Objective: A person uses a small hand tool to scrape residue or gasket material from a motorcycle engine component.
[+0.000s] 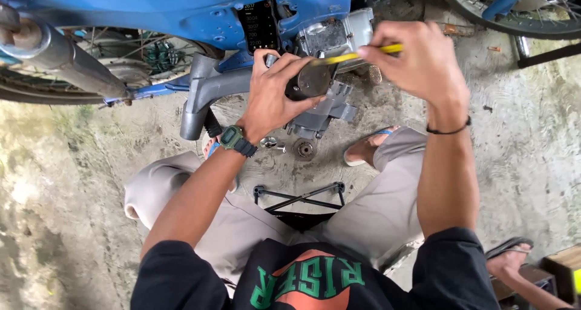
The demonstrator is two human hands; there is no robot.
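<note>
The left hand (pixel 272 98) was clamped around a dark, round metal engine part (pixel 311 81), thumb and fingers wrapped over its rim, holding it just in front of the engine (pixel 336 37) of the blue motorcycle (pixel 200 13) at the far side of the scene. The right hand (pixel 417 59) was closed on a yellow-handled tool (pixel 357 56), whose tip reached left to the face of the part. The part looked like solid metal: stiff, fairly heavy for its size, and probably greasy, so a grip around the rim with the palm behind seemed the safest hold, as the flat face would likely slip. The tool looked light and rigid, best pinched along its handle. Nearer, on the concrete floor (pixel 532 122), lay a small gear (pixel 304 148) and a shiny metal piece (pixel 268 142), between the person's sandalled feet. A grey exhaust pipe (pixel 60 56) ran at the far left. Another person's foot in a sandal (pixel 508 255) showed at the near right.
</note>
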